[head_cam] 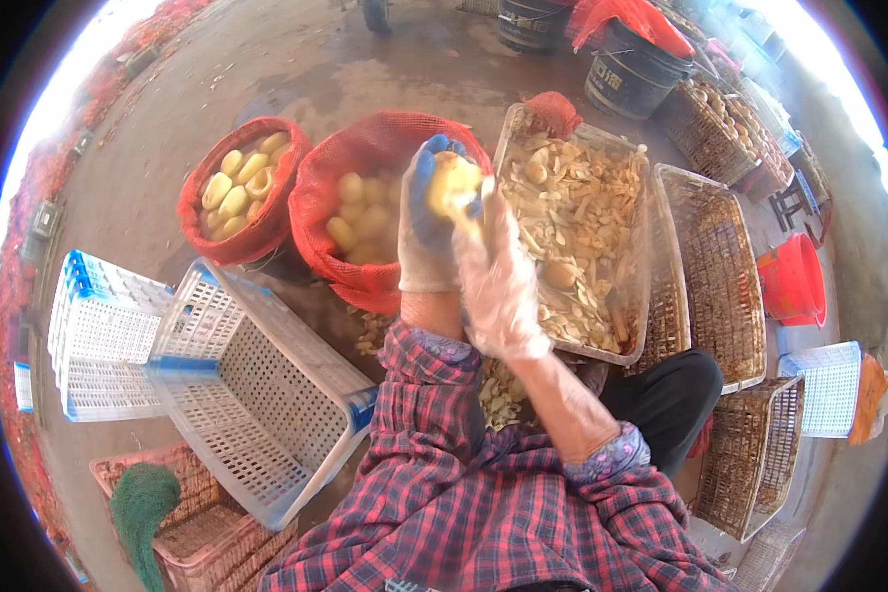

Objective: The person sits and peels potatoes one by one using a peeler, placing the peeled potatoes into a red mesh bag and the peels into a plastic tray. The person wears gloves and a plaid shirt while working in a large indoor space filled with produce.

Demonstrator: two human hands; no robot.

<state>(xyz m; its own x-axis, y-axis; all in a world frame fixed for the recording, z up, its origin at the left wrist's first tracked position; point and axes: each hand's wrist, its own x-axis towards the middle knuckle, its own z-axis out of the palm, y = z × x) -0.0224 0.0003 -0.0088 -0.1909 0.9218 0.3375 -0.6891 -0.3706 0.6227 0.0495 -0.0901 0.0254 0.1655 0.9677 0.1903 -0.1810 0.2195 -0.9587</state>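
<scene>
My left hand (431,214), in a white knit glove with a blue coated palm, grips a pale yellow potato (453,185) with a brown patch at its top. Against its near side is my right hand (497,277), in a thin whitish glove and blurred by motion. Whether a tool sits in those right fingers is too blurred to tell. Below and left of the potato, a bucket lined with red mesh (307,203) holds peeled potatoes (355,222). To the right, a shallow crate (640,296) is heaped with peelings (584,200) and a few whole potatoes.
A smaller red-mesh-lined bucket (192,214) holds more peeled potatoes. White-and-blue plastic crates (281,370) lie at left, above a pink crate (214,547) with green netting (144,496). Stained crates (718,274), a red bucket (792,281) and black buckets (629,78) stand at right.
</scene>
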